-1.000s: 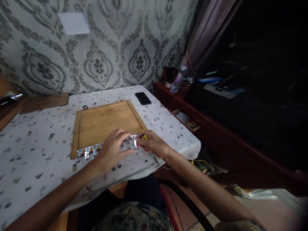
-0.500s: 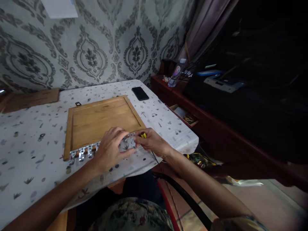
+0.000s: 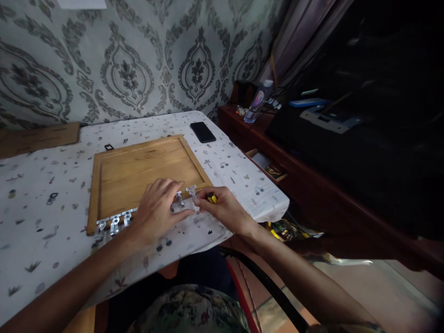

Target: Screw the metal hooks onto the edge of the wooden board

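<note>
A framed wooden panel (image 3: 145, 171) lies on the patterned tablecloth, with a row of shiny metal hooks (image 3: 115, 224) along its near edge. Over that edge is my left hand (image 3: 157, 208), its thumb stretched out apart from the curved fingers; it hides the middle of the row. At the row's right end, my right hand (image 3: 222, 206) pinches a metal hook (image 3: 192, 192) between thumb and forefinger. A yellow-and-black handle (image 3: 212, 198) also sticks out of the right hand's grip; the rest of that tool is hidden.
A black phone (image 3: 203, 132) lies beyond the panel's right corner. Flat cardboard (image 3: 41, 138) is at the back left. To the right stands a dark red cabinet with a bottle (image 3: 258, 101) on top and a partly pulled-out drawer (image 3: 267, 165). A patterned wall rises behind the table.
The metal hook at my right fingertips has turned and now sits against the panel's near edge. The right hand has shifted slightly right. My left hand stays over the row.
</note>
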`<action>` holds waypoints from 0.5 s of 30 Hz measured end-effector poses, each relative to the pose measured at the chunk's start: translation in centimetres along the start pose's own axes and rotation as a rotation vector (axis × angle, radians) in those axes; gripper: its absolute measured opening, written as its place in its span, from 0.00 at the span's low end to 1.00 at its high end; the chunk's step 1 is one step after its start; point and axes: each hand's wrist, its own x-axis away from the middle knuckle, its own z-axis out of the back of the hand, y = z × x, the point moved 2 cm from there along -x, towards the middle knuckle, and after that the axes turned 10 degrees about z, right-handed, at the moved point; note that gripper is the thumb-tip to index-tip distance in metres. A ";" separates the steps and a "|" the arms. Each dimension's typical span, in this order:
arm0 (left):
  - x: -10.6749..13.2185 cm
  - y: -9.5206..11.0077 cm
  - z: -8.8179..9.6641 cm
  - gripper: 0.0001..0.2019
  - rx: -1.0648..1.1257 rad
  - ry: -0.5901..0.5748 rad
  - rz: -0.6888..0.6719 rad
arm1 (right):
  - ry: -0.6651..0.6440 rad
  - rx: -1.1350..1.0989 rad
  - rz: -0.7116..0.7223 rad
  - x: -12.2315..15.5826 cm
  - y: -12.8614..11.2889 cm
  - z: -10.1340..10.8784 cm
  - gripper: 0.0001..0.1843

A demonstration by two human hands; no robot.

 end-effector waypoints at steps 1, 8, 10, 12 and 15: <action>-0.1 -0.5 0.1 0.27 -0.005 -0.013 0.011 | 0.009 0.007 -0.007 -0.1 0.2 0.1 0.21; -0.6 -2.8 0.7 0.14 0.079 -0.144 0.059 | -0.022 -0.039 -0.178 -1.0 2.4 -0.1 0.19; -0.7 -2.9 0.6 0.13 0.121 -0.166 0.033 | -0.029 -0.088 -0.229 -1.3 2.8 -0.3 0.20; -0.9 -2.9 0.5 0.14 0.157 -0.180 0.009 | -0.028 -0.117 -0.262 -1.5 3.0 -0.4 0.21; -1.1 -2.9 0.3 0.15 0.186 -0.191 -0.019 | -0.015 -0.122 -0.300 -1.8 3.2 -0.5 0.21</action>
